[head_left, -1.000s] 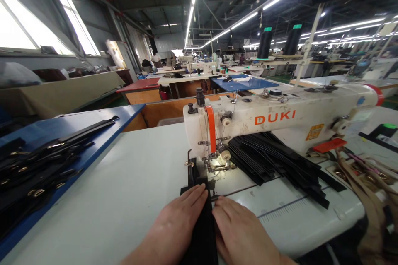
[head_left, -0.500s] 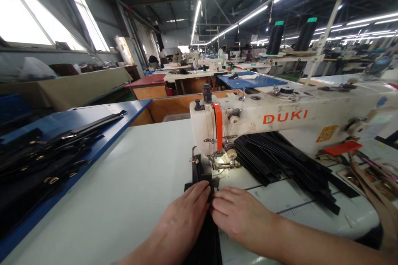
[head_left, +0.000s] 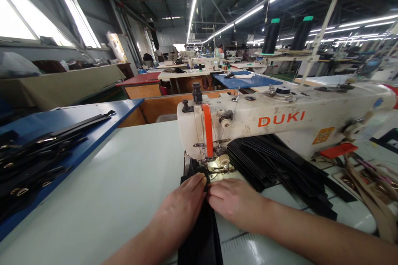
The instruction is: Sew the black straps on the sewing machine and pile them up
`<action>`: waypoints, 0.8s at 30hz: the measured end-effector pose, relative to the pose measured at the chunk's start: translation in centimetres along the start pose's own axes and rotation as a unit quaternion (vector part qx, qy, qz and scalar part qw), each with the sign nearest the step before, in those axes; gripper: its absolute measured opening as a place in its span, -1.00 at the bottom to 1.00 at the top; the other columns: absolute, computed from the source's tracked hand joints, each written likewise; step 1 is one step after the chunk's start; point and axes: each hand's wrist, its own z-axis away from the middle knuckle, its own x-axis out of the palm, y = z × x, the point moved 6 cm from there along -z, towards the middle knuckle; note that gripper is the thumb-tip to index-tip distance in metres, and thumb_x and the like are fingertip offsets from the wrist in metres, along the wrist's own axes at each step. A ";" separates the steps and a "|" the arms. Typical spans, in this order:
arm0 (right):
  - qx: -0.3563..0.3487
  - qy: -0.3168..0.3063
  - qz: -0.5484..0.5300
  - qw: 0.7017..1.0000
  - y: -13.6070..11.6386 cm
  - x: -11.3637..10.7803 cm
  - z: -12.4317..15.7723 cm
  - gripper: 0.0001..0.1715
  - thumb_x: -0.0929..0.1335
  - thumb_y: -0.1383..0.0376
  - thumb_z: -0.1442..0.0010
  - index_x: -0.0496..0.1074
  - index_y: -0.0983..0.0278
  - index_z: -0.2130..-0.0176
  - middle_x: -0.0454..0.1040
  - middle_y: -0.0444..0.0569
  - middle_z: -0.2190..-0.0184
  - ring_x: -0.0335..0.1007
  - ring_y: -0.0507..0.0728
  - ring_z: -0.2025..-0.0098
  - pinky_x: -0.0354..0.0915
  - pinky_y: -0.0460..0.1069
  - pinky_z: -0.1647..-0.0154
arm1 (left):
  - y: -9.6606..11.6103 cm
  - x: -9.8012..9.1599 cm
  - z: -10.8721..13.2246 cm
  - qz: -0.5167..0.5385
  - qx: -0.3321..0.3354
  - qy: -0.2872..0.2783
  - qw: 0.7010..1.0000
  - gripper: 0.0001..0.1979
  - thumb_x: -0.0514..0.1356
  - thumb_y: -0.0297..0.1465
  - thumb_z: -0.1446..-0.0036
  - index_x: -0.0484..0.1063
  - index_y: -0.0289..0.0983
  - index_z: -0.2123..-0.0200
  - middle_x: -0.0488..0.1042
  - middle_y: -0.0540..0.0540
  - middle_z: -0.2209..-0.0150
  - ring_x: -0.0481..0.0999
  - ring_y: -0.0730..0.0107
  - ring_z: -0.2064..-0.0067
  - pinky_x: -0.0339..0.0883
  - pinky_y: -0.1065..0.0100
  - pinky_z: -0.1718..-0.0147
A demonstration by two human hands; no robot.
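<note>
A black strap runs from the bottom edge up to the needle of a white DUKI sewing machine. My left hand lies flat on the strap's left side, fingers stretched toward the presser foot. My right hand rests on the strap's right edge, fingers together and pressed down just in front of the foot. The fingertips of both hands almost meet over the strap.
A stack of black strips lies under the machine arm. More black straps with metal rings sit on a blue table at the left. Tan webbing hangs at the right. Two thread cones stand behind. Other workstations fill the hall.
Both hands have slid forward along the strap, closer to the presser foot. The right hand has turned inward so its fingers point left toward the left hand.
</note>
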 end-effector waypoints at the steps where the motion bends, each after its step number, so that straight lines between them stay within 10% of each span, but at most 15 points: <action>1: 0.000 0.006 -0.003 1.000 0.1 0.1 0.0 -0.90 0.34 0.40 -0.27 0.45 0.34 0.32 0.44 -0.05 0.37 0.37 0.13 0.28 0.34 -0.01 0.19 | -0.1 0.0 -0.1 -0.001 0.000 0.001 1.000 -0.67 -0.06 -0.59 -0.25 0.42 -0.41 0.03 0.53 -0.25 0.05 0.55 0.26 0.01 0.41 0.29 -0.02; 24: 0.055 0.016 -0.053 0.997 0.6 0.1 0.7 -0.84 0.29 0.44 -0.32 0.47 0.39 0.17 0.51 0.03 0.17 0.42 0.13 0.09 0.32 0.00 -0.02 | 0.6 -0.4 0.4 -0.002 0.008 0.026 1.000 -0.60 -0.15 -0.48 -0.36 0.44 -0.44 0.01 0.52 -0.28 0.01 0.53 0.22 -0.02 0.41 0.23 -0.03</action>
